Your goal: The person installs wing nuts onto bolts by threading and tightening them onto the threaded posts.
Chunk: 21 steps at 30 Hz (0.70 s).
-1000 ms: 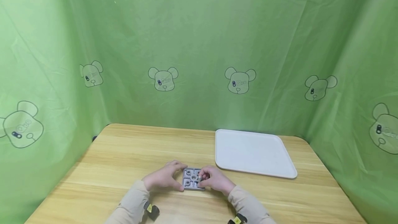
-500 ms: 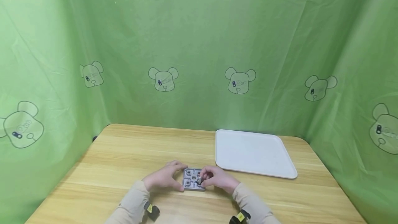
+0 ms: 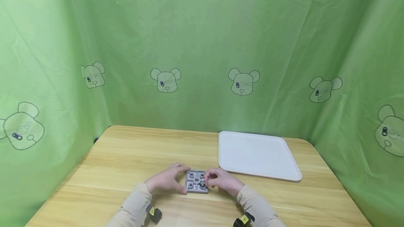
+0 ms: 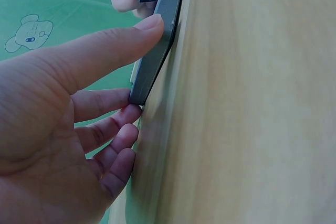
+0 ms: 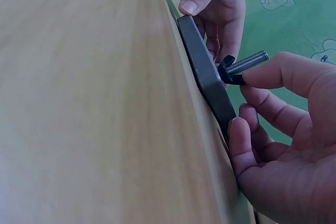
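A grey square plate (image 3: pixel 191 181) with round sockets lies flat on the table in the head view. A threaded metal bolt (image 5: pixel 251 62) stands up from its near right part, with a black wing nut (image 5: pixel 227 70) at its base. My left hand (image 3: pixel 167 179) holds the plate's left side, thumb at the near corner and fingers at the far one. With thumb and index finger, my right hand (image 3: pixel 222 180) pinches one wing of the nut; its other fingers curl by the plate's right edge. The bolt's lower end is hidden.
A white tray (image 3: pixel 257 155) lies on the wooden table (image 3: pixel 142 150) at the back right, beyond my right hand. Green curtain (image 3: pixel 202 45) closes off the back and both sides.
My right hand has shifted slightly right and its fingers have come down from the bolt's shaft to the wing nut, uncovering the bolt. The left hand and plate have stayed put.
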### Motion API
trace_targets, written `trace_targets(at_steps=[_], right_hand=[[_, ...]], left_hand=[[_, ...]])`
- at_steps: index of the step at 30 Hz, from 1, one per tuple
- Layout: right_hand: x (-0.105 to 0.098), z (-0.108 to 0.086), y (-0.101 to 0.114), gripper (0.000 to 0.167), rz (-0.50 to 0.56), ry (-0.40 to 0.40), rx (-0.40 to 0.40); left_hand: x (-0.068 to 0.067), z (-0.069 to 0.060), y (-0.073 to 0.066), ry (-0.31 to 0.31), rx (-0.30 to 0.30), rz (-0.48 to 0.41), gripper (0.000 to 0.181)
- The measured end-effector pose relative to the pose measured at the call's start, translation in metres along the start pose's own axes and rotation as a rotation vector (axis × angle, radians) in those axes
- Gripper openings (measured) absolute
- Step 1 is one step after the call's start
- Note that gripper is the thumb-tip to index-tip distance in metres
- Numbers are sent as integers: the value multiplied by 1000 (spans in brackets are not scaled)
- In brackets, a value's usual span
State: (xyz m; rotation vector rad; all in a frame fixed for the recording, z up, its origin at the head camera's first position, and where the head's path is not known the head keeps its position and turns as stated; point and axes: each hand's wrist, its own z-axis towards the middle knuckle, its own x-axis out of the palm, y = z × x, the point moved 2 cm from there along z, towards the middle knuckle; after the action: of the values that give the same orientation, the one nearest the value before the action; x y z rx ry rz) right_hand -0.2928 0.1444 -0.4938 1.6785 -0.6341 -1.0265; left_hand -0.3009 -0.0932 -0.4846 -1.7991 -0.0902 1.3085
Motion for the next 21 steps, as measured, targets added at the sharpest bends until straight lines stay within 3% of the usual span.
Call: trace_targets(at_steps=[13,21], right_hand=[[-1,-1,1,8,25,24,-13],[-1,-3,5,19,21,18,-15]], left_hand=[[0,0,0,-1,2,7,87],[-1,-1,-2,-1,4,5,87]])
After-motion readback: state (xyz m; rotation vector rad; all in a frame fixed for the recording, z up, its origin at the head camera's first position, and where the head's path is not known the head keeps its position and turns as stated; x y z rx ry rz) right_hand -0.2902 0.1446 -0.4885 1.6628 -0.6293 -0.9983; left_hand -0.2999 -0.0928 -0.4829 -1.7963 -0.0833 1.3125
